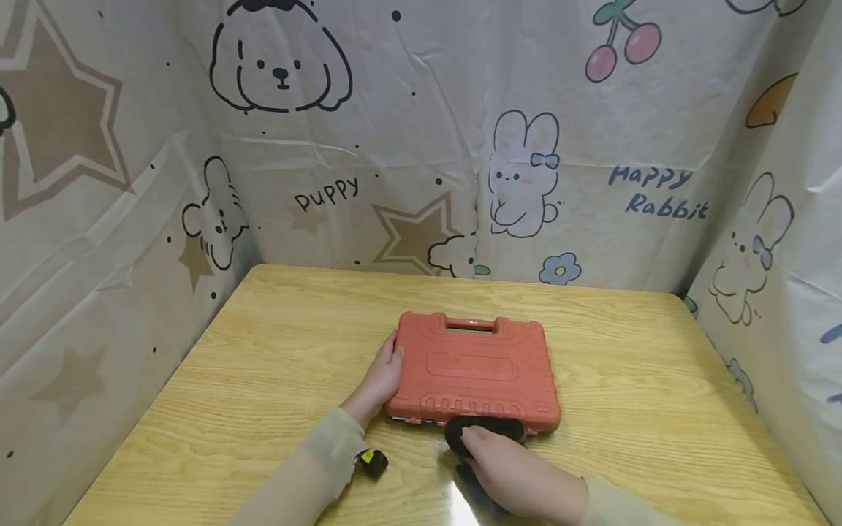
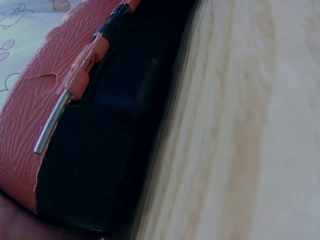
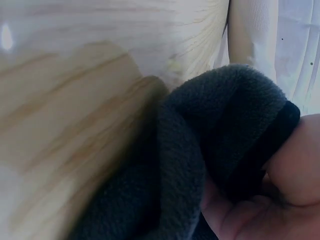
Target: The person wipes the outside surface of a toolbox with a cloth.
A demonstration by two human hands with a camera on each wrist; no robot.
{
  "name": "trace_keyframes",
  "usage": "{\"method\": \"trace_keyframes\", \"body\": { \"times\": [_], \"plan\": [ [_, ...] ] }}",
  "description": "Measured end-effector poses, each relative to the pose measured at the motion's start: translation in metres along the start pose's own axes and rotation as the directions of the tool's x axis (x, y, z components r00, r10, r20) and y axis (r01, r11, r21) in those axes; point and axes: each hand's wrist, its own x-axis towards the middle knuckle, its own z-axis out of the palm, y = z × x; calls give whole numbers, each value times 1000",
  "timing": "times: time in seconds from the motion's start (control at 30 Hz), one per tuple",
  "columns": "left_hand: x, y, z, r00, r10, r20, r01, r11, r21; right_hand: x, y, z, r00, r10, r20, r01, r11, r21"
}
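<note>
Now a red carrying case (image 1: pixel 470 365) lies on the table (image 1: pixel 309 329), long axis left-right, handle (image 1: pixel 472 322) away; the left hand (image 1: pixel 381 374) grips its left side, the right hand (image 1: pixel 516 471) clutches dark fleece cloth (image 3: pixel 182 160) at the near edge.

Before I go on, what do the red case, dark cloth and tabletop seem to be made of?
Red case: probably hard plastic, satin; moulded ribs, grained surface. Dark cloth: likely fleece or microfibre, by its short fuzzy pile. Tabletop: wood or wood-look laminate, slightly glossy; grain and reflections show.
</note>
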Motion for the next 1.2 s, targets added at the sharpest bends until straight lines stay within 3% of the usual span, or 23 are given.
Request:
{"method": "trace_keyframes", "body": {
  "times": [0.33, 0.63, 0.87, 1.2],
  "plan": [
    [-1, 2, 0, 1000, 18, -5, -18, 1000, -6, 25, -11, 6, 997, -73, -21, 72, 996, -60],
    [-1, 2, 0, 1000, -12, 8, 12, 1000, -25, 43, -24, 7, 998, -63, 19, 64, 997, -37],
    [-3, 1, -5, 1000, -6, 1, 6, 1000, -18, 59, -32, 15, 995, -92, 27, 94, 991, -96],
    [-2, 2, -4, 1000, 14, 11, -14, 1000, -11, 70, -37, 20, 992, -120, 29, 122, 988, -98]
  ]
}}
